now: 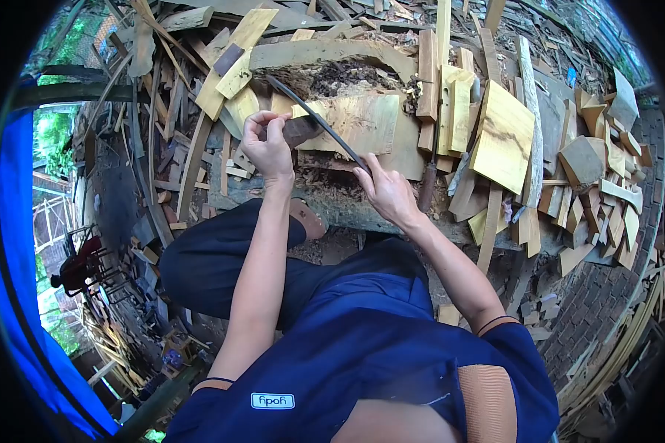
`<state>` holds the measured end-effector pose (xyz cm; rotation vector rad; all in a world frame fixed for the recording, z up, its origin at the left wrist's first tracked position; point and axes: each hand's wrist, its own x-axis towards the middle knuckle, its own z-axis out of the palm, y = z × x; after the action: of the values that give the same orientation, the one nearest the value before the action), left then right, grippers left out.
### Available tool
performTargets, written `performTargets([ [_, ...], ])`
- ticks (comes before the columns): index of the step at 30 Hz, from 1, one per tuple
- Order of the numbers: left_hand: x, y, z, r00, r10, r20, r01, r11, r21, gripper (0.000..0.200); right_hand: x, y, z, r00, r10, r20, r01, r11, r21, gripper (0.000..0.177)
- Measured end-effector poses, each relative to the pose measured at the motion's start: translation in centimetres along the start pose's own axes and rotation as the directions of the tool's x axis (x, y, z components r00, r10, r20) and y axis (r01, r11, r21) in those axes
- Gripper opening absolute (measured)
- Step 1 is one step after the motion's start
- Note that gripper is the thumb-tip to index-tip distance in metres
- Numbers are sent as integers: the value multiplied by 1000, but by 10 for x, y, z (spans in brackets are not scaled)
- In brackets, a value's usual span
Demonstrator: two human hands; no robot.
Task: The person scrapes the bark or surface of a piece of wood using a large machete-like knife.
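My right hand is closed around the near end of a long, narrow dark file-like tool. The tool slants away to the upper left, across a pale wooden board. My left hand is pinched shut, thumb against fingers, with a small bright yellow piece of wood right at its fingertips and beside the tool. Just below that piece is a dark brown patch, partly hidden by the tool and my hand.
A wooden-handled tool lies right of my right hand. Yellow boards and stacked offcuts crowd the right side. More planks lie at upper left. My bare foot is near the work surface. A blue tarp hangs far left.
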<state>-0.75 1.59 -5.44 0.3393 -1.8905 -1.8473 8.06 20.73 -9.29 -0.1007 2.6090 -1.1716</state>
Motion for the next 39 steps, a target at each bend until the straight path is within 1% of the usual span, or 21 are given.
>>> performTargets([
  [3,-2,-2,-8,1000,-15,21,14,999,47,6,-1,-29,-21,998,-68,-14,69,996,64,49],
  [5,-1,-3,-10,1000,-19,21,17,997,74,6,1,-44,-27,926,-271,-264,304,948,91,61],
  [7,0,1,-7,995,55,80,-69,980,185,6,-1,-45,-24,916,-294,-272,335,935,116,61],
  [8,-1,3,-4,995,31,91,-45,986,161,7,-2,-44,-23,901,-321,-291,371,919,132,61],
  [9,-2,3,-2,996,26,89,-40,987,158,7,-4,-38,-17,903,-320,-287,368,921,129,61],
  [11,-1,5,7,999,43,32,-46,992,115,3,-5,-14,1,995,-98,18,100,978,-184,60],
  [12,1,6,6,999,34,35,-37,995,97,4,0,-11,-4,993,57,104,-46,993,-105,61],
  [15,3,4,4,997,35,73,-40,997,65,3,2,-13,-13,997,32,70,-28,998,-63,62],
  [16,4,2,4,995,36,93,-45,994,101,3,3,-11,-11,993,-95,-75,93,995,-21,61],
  [17,4,1,6,994,34,102,-43,995,94,3,3,-14,-14,993,-87,-83,85,996,-26,61],
  [19,2,1,6,985,88,150,-112,981,160,7,6,-33,-28,930,-283,-234,309,948,81,62],
  [22,2,3,4,990,39,139,-62,985,159,8,2,-39,-28,911,-327,-251,353,933,68,62],
  [23,2,3,2,992,18,121,-34,991,129,8,2,-34,-21,911,-327,-251,355,932,71,62],
  [25,5,5,0,996,0,93,-9,996,92,8,0,-14,-2,988,-151,-18,149,983,-110,61],
  [26,8,6,1,998,-18,68,14,999,51,8,5,-5,1,997,2,72,3,998,-63,58],
  [30,7,4,-2,995,-3,99,-8,994,110,8,6,-5,-7,989,-135,-67,134,991,-12,60],
  [31,6,2,2,995,-14,102,2,994,110,8,5,-11,-12,990,-125,-63,124,992,-13,60],
  [33,5,1,6,995,47,86,-56,993,103,6,5,-29,-22,954,-240,-181,252,967,46,60],
  [36,10,4,5,998,10,62,-16,995,94,7,3,-35,-24,925,-298,-236,324,943,78,61],
  [37,11,5,6,999,-27,45,24,998,63,7,3,-30,-19,925,-297,-237,322,943,77,61],
  [39,12,5,6,998,-22,50,22,1000,6,6,5,-13,-7,996,-88,32,92,983,-160,61],
])
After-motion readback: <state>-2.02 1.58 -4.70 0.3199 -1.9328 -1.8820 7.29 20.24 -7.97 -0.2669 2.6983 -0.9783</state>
